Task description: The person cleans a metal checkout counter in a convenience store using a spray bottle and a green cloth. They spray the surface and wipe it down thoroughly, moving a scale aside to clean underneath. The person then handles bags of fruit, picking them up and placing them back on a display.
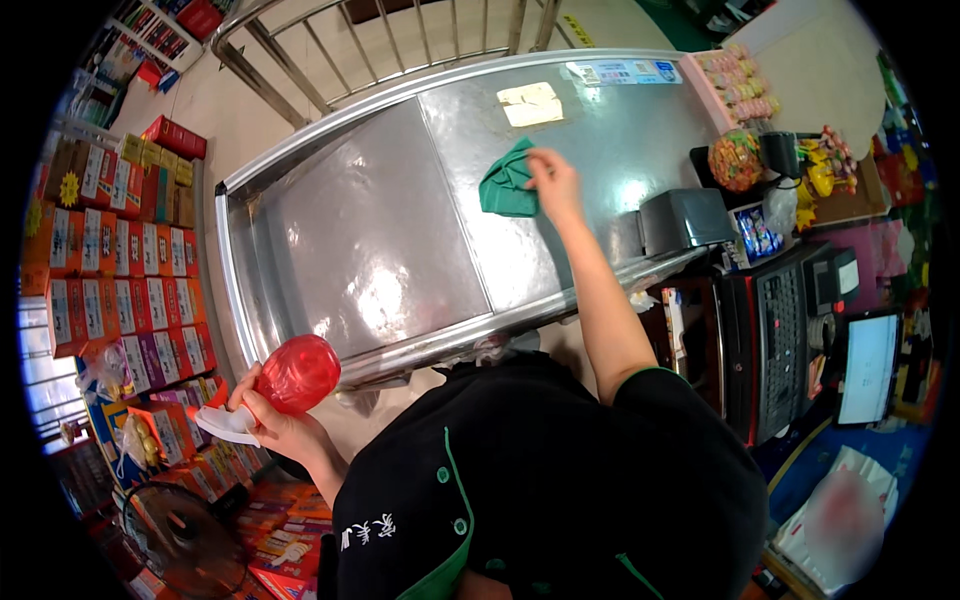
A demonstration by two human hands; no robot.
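Observation:
My left hand is closed around the neck of a red translucent spray bottle with a white and orange trigger head. The bottle is tilted, off the left front corner of a metal-topped counter. Over the counter's right half, my right hand pinches the edge of a folded green cloth. The cloth lies on or just above the metal surface; I cannot tell which. Beyond it a worn cream paper patch is stuck to the top.
On the counter's right stand a dark box-shaped device, a jar of candies and a pink display box. A keyboard and monitor are further right. Stacked cartons and a fan stand left; a metal railing runs behind.

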